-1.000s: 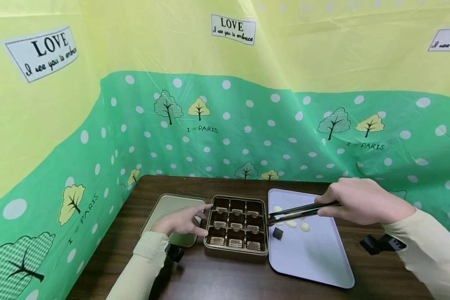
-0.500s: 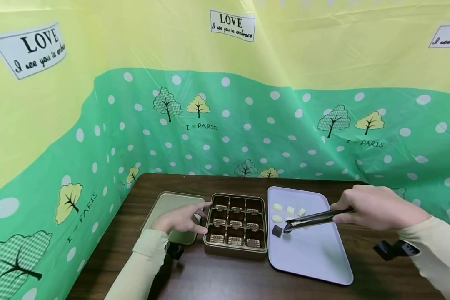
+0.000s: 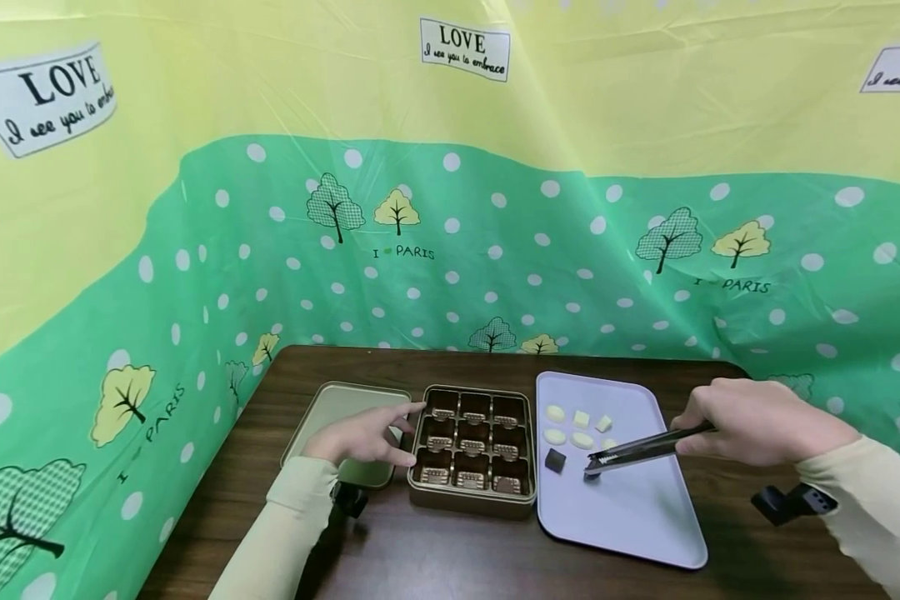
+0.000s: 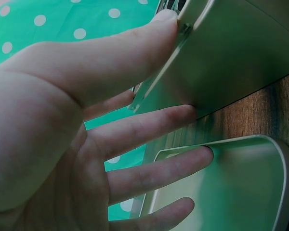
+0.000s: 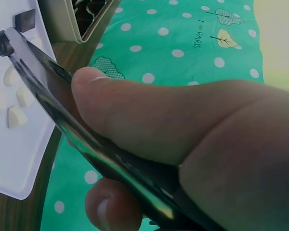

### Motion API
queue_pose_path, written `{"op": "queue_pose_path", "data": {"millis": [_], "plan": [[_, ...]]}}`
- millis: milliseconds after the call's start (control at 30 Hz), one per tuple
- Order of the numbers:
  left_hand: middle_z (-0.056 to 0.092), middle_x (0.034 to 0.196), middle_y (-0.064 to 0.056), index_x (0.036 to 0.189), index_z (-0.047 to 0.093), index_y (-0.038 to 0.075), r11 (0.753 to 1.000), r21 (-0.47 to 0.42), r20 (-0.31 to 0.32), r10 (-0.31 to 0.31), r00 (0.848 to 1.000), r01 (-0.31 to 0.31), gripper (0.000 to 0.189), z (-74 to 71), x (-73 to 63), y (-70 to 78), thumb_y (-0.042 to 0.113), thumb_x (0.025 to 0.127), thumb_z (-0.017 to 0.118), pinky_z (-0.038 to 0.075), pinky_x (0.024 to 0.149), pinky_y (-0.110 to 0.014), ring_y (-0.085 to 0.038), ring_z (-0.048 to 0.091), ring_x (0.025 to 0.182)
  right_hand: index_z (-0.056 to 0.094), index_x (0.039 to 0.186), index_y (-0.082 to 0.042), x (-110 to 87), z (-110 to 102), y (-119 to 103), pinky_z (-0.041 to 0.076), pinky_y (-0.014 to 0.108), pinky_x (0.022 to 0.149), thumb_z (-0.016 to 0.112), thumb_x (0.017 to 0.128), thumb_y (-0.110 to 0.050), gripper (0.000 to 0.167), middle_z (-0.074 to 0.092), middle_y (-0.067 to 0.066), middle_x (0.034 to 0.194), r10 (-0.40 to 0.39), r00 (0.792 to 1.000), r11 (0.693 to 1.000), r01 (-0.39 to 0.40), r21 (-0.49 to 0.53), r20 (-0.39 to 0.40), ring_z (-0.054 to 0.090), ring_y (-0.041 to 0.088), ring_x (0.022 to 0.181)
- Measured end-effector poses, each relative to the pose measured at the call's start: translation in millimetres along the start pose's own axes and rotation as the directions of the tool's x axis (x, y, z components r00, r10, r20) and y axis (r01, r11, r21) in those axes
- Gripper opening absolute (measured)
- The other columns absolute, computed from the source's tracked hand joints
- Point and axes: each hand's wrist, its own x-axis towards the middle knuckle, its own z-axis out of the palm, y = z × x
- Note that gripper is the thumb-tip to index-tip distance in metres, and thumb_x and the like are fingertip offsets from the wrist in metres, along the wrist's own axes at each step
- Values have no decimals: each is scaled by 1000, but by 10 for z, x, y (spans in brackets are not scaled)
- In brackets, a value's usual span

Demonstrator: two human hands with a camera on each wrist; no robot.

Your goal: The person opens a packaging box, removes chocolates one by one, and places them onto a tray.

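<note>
My right hand (image 3: pixel 765 421) grips black tongs (image 3: pixel 645 450), thumb along one side. Their tips are down over the lavender tray (image 3: pixel 622 525), at a small dark round piece, like a chocolate (image 5: pixel 1 44). Whether the tips squeeze it is hard to tell. Left of them lies a dark square piece (image 3: pixel 555 460). My left hand (image 3: pixel 360 435) is spread against the left side of a bronze tin (image 3: pixel 468 503), with thumb and index finger at its rim. Brown dividers split the tin into several compartments; the front right one holds a dark piece (image 3: pixel 507 485).
Several cream-coloured pieces (image 3: pixel 582 440), some oval and some blocky, lie at the back of the tray. The tin's lid (image 3: pixel 345 408) lies left of the tin, partly under my left hand. A patterned curtain (image 3: pixel 450 250) hangs behind the dark wooden table (image 3: pixel 450 554).
The tongs have moved from the tin's right edge rightward over the tray, then a little further, to the dark round piece. My left hand has stayed at the tin.
</note>
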Motion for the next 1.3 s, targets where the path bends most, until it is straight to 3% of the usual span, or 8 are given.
{"op": "queue_pose_path", "data": {"millis": [467, 833, 1033, 1300], "plan": [[65, 138, -14, 166, 30, 11, 1000, 11, 1, 9, 1000, -9, 95, -15, 13, 14, 25, 90, 86, 58, 91, -45, -32, 70, 110, 81, 103, -25, 21, 17, -37, 50, 35, 61, 86, 83, -49, 32, 69, -15, 91, -13, 999, 1000, 12, -12, -47, 60, 7, 80], [65, 137, -15, 166, 31, 11, 1000, 1, 3, 4, 1000, -4, 95, -1, 22, 2, 22, 90, 86, 59, 87, -42, -33, 71, 109, 84, 98, -30, 147, 103, -114, 43, 32, 59, 85, 84, -48, 23, 65, -18, 86, -36, 999, 999, 36, -17, -33, 50, 4, 74], [65, 138, -14, 166, 31, 13, 1000, -5, 3, -10, 1000, 10, 94, -3, 24, 4, 21, 90, 86, 59, 88, -43, -31, 71, 109, 84, 99, -27, 177, 138, -122, 40, 31, 58, 86, 83, -49, 27, 64, -17, 84, -29, 999, 999, 29, -19, -32, 47, 5, 72], [65, 137, -15, 166, 31, 12, 1000, 0, 4, -1, 1000, 1, 95, -12, 24, 11, 22, 90, 86, 59, 87, -43, -31, 71, 108, 84, 98, -27, 181, 61, -129, 44, 33, 58, 85, 84, -50, 26, 68, -15, 87, -25, 999, 1000, 25, -12, -24, 52, 7, 74]]}}
